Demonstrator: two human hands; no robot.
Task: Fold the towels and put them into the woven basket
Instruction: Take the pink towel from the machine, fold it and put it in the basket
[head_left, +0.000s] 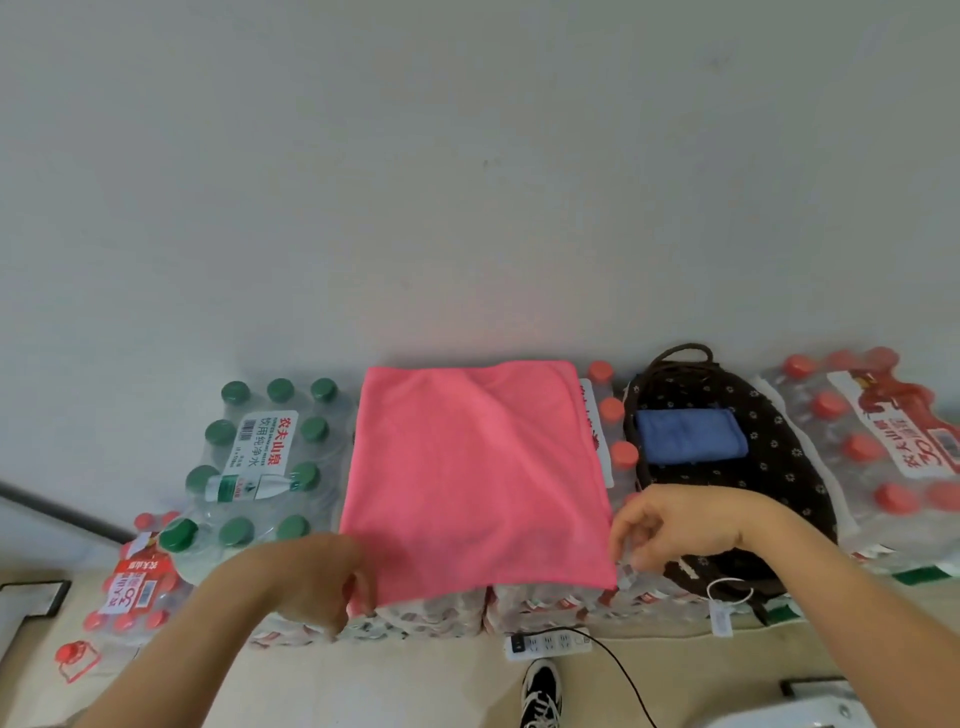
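A pink towel (475, 478) lies spread flat over packs of bottled water. My left hand (317, 582) pinches its near left corner. My right hand (675, 525) has its fingers curled at the towel's near right edge, seemingly pinching it. To the right stands the dark woven basket (779, 467) with a flowered lining and a loop handle at the back. A folded blue towel (691, 434) lies inside it.
Packs of green-capped bottles (260, 457) stand left of the towel, and red-capped packs (883, 447) lie at the far right and lower left. A white power strip (548, 644) with a black cable lies on the floor by a shoe (540, 696). A plain wall rises behind.
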